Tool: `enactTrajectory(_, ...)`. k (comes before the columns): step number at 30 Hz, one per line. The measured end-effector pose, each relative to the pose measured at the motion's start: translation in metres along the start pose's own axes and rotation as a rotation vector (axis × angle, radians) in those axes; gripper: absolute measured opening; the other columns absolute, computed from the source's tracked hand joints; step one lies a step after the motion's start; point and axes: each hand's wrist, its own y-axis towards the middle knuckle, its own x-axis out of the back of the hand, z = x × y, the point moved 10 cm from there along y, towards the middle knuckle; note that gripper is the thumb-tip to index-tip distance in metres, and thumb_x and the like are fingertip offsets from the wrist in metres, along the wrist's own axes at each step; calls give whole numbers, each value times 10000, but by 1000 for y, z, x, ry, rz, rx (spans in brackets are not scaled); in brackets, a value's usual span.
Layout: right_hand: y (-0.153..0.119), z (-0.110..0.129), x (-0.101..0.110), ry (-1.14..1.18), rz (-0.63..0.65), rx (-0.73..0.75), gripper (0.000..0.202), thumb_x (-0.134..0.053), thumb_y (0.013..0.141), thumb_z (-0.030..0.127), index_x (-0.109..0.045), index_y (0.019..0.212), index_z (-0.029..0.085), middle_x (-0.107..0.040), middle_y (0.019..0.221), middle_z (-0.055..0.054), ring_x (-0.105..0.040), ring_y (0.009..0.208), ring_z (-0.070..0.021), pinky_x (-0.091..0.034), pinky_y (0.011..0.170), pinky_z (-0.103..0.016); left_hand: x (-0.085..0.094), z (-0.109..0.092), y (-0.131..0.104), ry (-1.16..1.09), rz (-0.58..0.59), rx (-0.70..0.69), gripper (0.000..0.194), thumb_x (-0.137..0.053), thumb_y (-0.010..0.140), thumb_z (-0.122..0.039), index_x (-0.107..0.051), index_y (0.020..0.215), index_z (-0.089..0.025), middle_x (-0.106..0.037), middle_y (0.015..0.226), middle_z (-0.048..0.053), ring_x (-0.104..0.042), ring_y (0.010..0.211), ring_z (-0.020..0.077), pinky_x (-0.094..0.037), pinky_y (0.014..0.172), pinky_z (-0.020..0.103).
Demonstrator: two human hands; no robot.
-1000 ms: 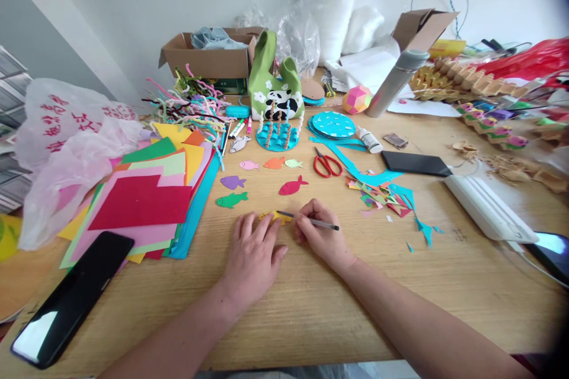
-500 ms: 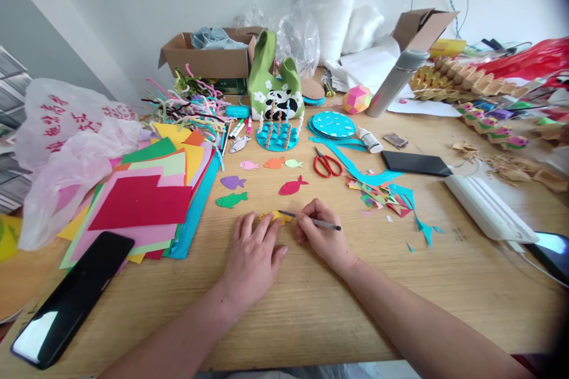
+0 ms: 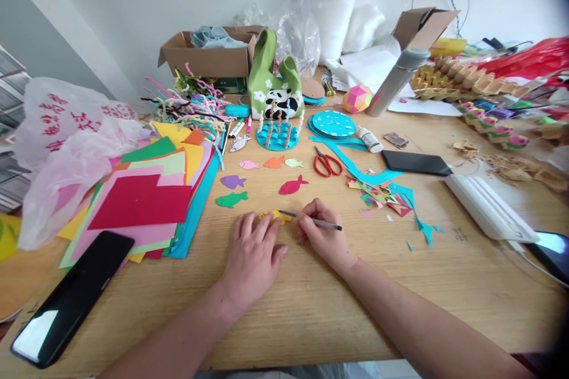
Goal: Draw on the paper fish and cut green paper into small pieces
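A yellow paper fish (image 3: 281, 217) lies flat on the wooden table, partly covered by my left hand (image 3: 255, 251), whose outstretched fingers rest on it. My right hand (image 3: 323, 232) is closed round a dark pen (image 3: 326, 224), its tip at the fish's right end. Beyond them lie a green paper fish (image 3: 232, 199), a purple paper fish (image 3: 233, 182) and a red paper fish (image 3: 291, 185). Farther back come a pink fish (image 3: 249, 164), an orange fish (image 3: 274, 162) and a pale green fish (image 3: 294, 163).
Red-handled scissors (image 3: 328, 163) lie behind my right hand, with paper scraps (image 3: 382, 194) to their right. Coloured paper sheets (image 3: 137, 204) and a black phone (image 3: 73, 299) are at the left. A power bank (image 3: 489, 207), a grey bottle (image 3: 395, 83) and a panda bag (image 3: 275, 86) stand around.
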Motion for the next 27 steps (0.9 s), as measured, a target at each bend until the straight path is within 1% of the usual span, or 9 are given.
enactTrajectory(8, 0, -1, 2, 1, -24, -16, 131, -550, 757, 193, -442, 690, 223, -519, 468, 66, -496, 356, -107, -358, 365, -210, 1, 0, 0, -11, -11, -4, 429, -531, 905, -346, -536, 1308, -198, -548, 1347, 76, -412, 1208, 312, -335, 1064, 539)
enactTrajectory(15, -1, 0, 2, -34, -2, -2, 128, -551, 774, 197, -453, 696, 223, -526, 463, 60, -500, 367, -110, -363, 378, -214, 1, -1, 0, -13, -10, -8, 426, -529, 906, -342, -538, 1306, -195, -543, 1353, 72, -407, 1210, 320, -333, 1063, 542)
enactTrajectory(21, -1, 1, 5, -34, -36, -1, 133, -552, 766, 197, -449, 687, 225, -528, 476, 59, -497, 360, -108, -359, 376, -217, 0, 0, -1, -4, -6, -6, 426, -533, 904, -343, -536, 1304, -197, -545, 1347, 78, -410, 1212, 313, -339, 1062, 536)
enactTrajectory(27, -1, 0, 3, -22, -13, 14, 130, -548, 776, 196, -448, 698, 223, -520, 478, 61, -500, 369, -112, -358, 381, -218, 0, 0, -1, -12, -1, -4, 430, -526, 907, -344, -533, 1309, -191, -539, 1360, 69, -404, 1214, 318, -324, 1073, 537)
